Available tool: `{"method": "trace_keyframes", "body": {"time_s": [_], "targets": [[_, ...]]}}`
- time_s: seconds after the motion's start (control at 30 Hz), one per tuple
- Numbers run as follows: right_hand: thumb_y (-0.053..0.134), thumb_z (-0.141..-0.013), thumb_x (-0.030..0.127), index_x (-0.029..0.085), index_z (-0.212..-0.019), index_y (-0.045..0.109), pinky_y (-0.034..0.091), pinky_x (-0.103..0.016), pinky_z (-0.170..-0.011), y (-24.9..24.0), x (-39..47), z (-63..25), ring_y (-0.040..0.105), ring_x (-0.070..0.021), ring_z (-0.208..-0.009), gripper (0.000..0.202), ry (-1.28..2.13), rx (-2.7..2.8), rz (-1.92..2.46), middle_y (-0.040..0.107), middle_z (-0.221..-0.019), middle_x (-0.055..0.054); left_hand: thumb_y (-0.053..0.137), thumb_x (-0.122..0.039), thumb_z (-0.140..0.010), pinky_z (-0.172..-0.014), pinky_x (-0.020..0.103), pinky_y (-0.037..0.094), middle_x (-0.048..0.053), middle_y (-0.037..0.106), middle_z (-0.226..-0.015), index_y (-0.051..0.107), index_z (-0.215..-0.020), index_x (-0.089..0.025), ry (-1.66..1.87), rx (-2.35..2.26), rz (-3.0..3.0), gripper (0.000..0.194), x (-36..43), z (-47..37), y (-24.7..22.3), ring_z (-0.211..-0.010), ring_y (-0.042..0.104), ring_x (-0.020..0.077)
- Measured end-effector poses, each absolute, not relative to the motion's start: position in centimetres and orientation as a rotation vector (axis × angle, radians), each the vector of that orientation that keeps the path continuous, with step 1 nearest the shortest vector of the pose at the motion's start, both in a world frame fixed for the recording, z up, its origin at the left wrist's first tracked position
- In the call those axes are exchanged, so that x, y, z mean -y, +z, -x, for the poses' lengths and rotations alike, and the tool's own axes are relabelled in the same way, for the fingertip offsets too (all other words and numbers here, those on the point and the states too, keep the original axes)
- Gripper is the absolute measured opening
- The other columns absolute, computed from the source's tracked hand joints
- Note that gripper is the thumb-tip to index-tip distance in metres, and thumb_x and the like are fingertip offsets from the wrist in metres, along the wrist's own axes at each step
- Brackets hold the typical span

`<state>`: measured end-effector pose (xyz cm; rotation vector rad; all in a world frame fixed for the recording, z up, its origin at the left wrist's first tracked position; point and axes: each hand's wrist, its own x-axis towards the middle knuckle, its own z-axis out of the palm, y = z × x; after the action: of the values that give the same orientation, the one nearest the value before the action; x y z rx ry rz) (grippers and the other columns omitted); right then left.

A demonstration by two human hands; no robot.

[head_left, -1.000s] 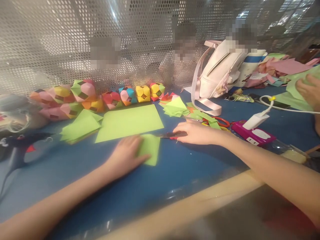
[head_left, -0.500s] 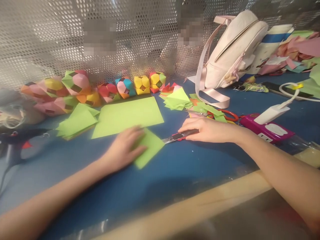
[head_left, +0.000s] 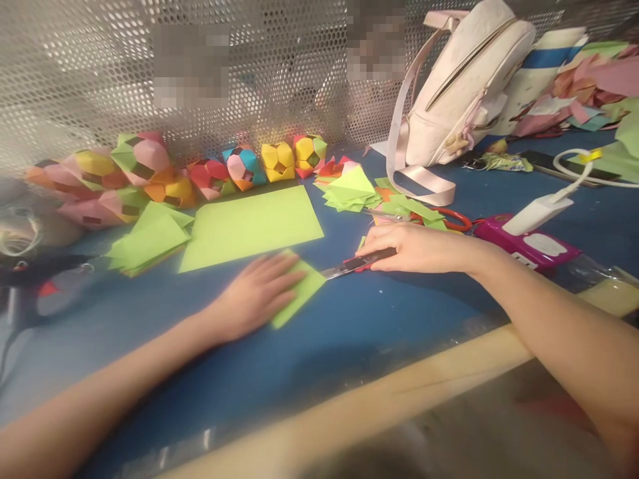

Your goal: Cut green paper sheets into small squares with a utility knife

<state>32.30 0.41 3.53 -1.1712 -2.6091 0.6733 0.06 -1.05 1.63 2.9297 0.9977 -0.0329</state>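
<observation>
1. My left hand (head_left: 262, 293) has spread out, covering more of the small green sheet (head_left: 308, 287).
2. That sheet has turned, its corner now at the tip of my utility knife (head_left: 360, 263).

On our worktop (head_left: 239, 386), the near sheet (head_left: 310, 291) lies under our left fingers (head_left: 279, 285); the cutter (head_left: 357, 265) in our right fingers (head_left: 378, 241) has its tip at that sheet's right corner. Behind, we have the far sheet (head_left: 254, 226) between a left stack (head_left: 154, 239) and a right stack (head_left: 352, 189). Paper balls (head_left: 243, 166) line up before the mesh panel (head_left: 279, 73). The backpack (head_left: 454, 100) stands right of the right stack; the power strip (head_left: 519, 245) lies nearer us.
</observation>
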Motion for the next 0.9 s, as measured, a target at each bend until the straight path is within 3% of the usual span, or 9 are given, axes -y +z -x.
{"method": "trace_keyframes", "body": {"time_s": [0.27, 0.63, 0.9], "targets": [[0.056, -0.083, 0.038, 0.027, -0.108, 0.073, 0.042, -0.042, -0.095, 3.60, -0.34, -32.27, 0.055, -0.0267, -0.107, 0.032, 0.691, 2.639, 1.189, 0.068, -0.103, -0.004, 0.018, -0.046, -0.101, -0.117, 0.048, 0.024, 0.006, 0.035, -0.153, 0.046, -0.141, -0.024, 0.070, -0.969, -2.990, 0.054, 0.75, 0.21, 0.84, -0.142, 0.031, 0.0236], [0.055, -0.084, 0.040, 0.025, -0.110, 0.073, 0.037, -0.044, -0.099, 3.86, -0.14, -32.06, 0.055, -0.0257, -0.101, 0.035, 0.747, 2.648, 1.196, 0.067, -0.103, -0.006, 0.018, -0.044, -0.101, -0.116, 0.051, 0.025, 0.008, 0.033, -0.153, 0.046, -0.142, -0.022, -0.036, -1.008, -2.948, 0.054, 1.23, -0.28, 1.77, -0.143, 0.029, 0.0254], [0.058, -0.079, 0.042, 0.025, -0.105, 0.075, 0.042, -0.040, -0.090, 4.20, 0.22, -32.00, 0.056, -0.0254, -0.098, 0.035, 0.829, 2.614, 1.266, 0.066, -0.101, -0.006, 0.020, -0.044, -0.101, -0.116, 0.050, 0.025, 0.007, 0.034, -0.153, 0.048, -0.140, -0.023, -0.004, -1.002, -2.967, 0.052, 1.19, -0.20, 1.52, -0.142, 0.030, 0.0244]]}}
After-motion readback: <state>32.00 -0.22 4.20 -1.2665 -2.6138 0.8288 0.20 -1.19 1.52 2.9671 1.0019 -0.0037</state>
